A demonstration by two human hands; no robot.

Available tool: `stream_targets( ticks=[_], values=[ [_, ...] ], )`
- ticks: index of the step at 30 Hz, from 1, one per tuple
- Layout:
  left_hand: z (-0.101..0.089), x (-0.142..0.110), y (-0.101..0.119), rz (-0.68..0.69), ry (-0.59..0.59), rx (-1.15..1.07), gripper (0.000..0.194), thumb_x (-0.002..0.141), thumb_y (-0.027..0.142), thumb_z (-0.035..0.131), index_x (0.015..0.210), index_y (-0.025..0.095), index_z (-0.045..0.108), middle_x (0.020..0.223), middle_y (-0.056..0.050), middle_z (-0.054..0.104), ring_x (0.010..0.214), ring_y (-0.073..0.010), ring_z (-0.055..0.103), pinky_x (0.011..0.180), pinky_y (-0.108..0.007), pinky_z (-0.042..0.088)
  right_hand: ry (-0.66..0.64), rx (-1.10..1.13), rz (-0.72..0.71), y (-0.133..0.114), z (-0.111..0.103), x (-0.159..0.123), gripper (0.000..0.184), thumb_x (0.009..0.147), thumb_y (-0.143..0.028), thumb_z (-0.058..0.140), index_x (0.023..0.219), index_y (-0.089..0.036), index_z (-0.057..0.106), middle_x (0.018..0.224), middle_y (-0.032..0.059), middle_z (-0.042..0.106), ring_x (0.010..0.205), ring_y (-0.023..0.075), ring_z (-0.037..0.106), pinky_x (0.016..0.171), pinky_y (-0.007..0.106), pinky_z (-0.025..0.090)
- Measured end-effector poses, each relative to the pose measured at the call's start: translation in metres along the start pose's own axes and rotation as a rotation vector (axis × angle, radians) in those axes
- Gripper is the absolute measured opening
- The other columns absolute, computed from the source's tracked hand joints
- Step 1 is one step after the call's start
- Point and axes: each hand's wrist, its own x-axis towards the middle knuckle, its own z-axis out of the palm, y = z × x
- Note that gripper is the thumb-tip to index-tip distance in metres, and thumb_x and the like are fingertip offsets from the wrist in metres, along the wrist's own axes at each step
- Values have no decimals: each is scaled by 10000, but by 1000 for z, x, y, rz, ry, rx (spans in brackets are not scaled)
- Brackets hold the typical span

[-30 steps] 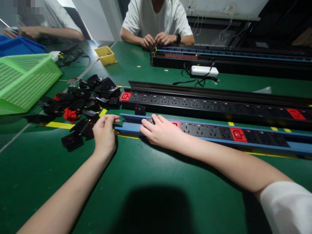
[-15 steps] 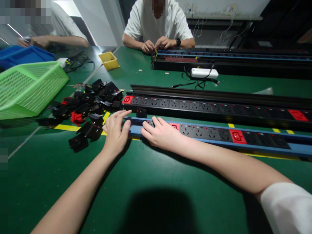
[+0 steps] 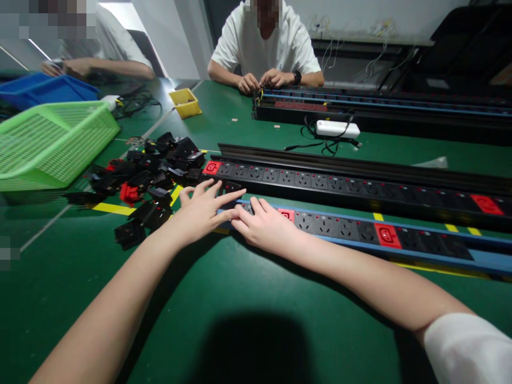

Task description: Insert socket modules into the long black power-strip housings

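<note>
A blue power strip rail [image 3: 490, 258] lies lengthwise before me, filled with black socket modules [image 3: 324, 226] and a few red ones [image 3: 387, 235]. My right hand [image 3: 266, 221] rests on its left part, fingers curled over the rail and the modules there. Spread fingers mark my left hand [image 3: 206, 210], which reaches over the rail's left end with fingertips close to my right hand; nothing shows in its grasp. A loose black socket module [image 3: 232, 186] sits behind the left fingers, partly covered. Left of the hands lies a heap of loose socket modules [image 3: 150, 165], with a red one [image 3: 130, 193] among them.
Behind the blue rail runs a black power strip [image 3: 304, 178]. A green basket [image 3: 60, 138], a blue bin [image 3: 52, 88] and a yellow box [image 3: 185, 103] stand left. A white adapter [image 3: 338, 129] with cables lies farther back. Two people sit across the green table [image 3: 256, 330].
My left hand has moved right toward my right hand, its fingers spreading out over the rail's end. My right hand stays on the rail. The view has shifted slightly.
</note>
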Motion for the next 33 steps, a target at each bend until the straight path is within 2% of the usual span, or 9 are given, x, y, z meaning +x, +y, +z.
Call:
stream_targets(
  ticks=[7,15,20,24,27,30,33],
  values=[
    [-7,11,11,-25,-18,23,488,929,663,440,1363,495,586,1383,-76,645,1365,-424,417,1075,-598,208,-19,57,1,1,1,-1,250,1000,-230,469,1205,-128,568,1230,181,648,1150,339,616,954,516,492],
    [-4,16,11,-45,-56,-8,518,932,713,355,1323,502,620,1374,-81,652,1402,-441,394,1075,-634,190,-17,13,-5,1,0,1,237,1008,-213,419,1153,-137,589,1158,138,666,1086,323,628,908,490,520],
    [-11,12,12,-67,5,-10,479,965,643,363,1302,467,652,1353,-79,666,1389,-402,411,1091,-618,178,-17,15,3,1,0,1,266,1008,-227,427,1204,-142,587,1229,147,654,1106,316,624,911,485,522],
    [-17,9,3,-107,30,-10,473,966,622,373,1294,445,665,1347,-61,671,1381,-384,413,1108,-605,172,-19,67,13,1,-1,0,263,998,-217,451,1208,-134,587,1281,171,626,1137,323,619,931,497,510],
    [-20,4,-9,-127,97,-24,483,950,623,411,1287,409,682,1326,-79,675,1373,-385,414,1117,-589,193,-27,72,9,2,-2,0,254,996,-217,459,1196,-132,589,1293,174,615,1136,322,619,934,494,508],
    [-22,-8,-20,-144,219,-60,470,948,601,438,1268,382,703,1327,-101,666,1376,-395,407,1114,-601,190,-33,31,1,2,-3,1,258,1005,-219,432,1195,-138,587,1288,157,615,1125,323,617,917,483,513],
    [-19,-22,-26,-159,334,-126,520,953,618,418,1356,373,638,1344,-116,651,1353,-392,436,1107,-596,189,-34,3,-6,2,-4,1,263,1007,-220,420,1196,-135,584,1280,149,615,1113,322,615,907,474,512]
  ],
)
